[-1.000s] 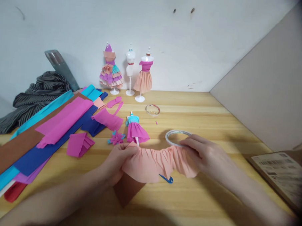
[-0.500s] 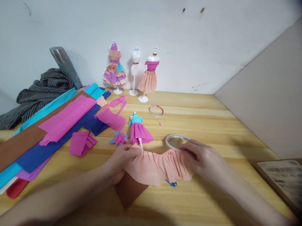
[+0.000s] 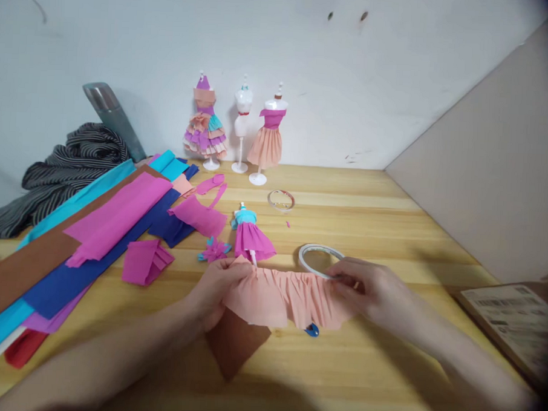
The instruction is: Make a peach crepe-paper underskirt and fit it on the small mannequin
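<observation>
Four mannequins (image 3: 243,101), three dresses (image 3: 204,133), one flower (image 3: 214,249), one tape roll (image 3: 302,258), one ruffled strip (image 3: 288,297)

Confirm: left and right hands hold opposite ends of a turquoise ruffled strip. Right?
Colour's wrong: the ruffled strip is peach-pink, as the head view shows. The rest stands: left hand and right hand hold opposite ends.

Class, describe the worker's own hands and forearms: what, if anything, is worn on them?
The left hand and right hand are ungloved. The left forearm and right forearm are bare as far as they show, with no sleeve in view. No watch, bracelet or ring can be seen, though some fingers are partly hidden.
</observation>
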Action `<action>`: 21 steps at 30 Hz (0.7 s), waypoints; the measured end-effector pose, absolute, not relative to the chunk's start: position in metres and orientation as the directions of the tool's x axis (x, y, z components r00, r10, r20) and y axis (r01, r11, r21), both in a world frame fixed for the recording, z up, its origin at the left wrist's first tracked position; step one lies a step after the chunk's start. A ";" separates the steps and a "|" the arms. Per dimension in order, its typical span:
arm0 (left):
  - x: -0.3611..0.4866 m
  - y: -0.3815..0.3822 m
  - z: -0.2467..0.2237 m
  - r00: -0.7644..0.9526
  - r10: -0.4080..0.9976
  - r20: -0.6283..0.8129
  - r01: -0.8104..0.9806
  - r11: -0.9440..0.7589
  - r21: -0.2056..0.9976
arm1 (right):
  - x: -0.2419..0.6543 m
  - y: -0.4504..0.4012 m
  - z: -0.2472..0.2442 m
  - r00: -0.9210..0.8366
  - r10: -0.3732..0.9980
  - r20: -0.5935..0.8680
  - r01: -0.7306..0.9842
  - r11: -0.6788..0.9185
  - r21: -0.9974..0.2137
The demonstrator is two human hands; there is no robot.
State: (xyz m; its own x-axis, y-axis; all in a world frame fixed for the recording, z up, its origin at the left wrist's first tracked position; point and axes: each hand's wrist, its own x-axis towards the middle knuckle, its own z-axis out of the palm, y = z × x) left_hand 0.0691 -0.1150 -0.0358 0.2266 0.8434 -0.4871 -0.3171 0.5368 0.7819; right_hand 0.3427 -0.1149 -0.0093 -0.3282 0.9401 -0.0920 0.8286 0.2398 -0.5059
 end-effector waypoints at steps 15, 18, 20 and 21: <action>0.068 -0.116 -0.029 0.143 0.828 -0.542 -0.321 0.557 0.766 | 0.329 -0.116 -0.008 -0.250 0.968 -0.033 0.901 0.220 -0.375; 0.069 -0.115 -0.027 0.178 0.838 -0.515 -0.311 0.545 0.779 | 0.334 -0.116 -0.005 -0.257 0.966 0.023 0.880 0.243 -0.407; 0.071 -0.113 -0.024 0.202 0.847 -0.492 -0.300 0.532 0.792 | 0.338 -0.115 -0.001 -0.248 0.966 0.067 0.863 0.252 -0.437; 0.071 -0.111 -0.022 0.211 0.852 -0.480 -0.295 0.523 0.799 | 0.339 -0.114 0.001 -0.239 0.967 0.089 0.856 0.253 -0.451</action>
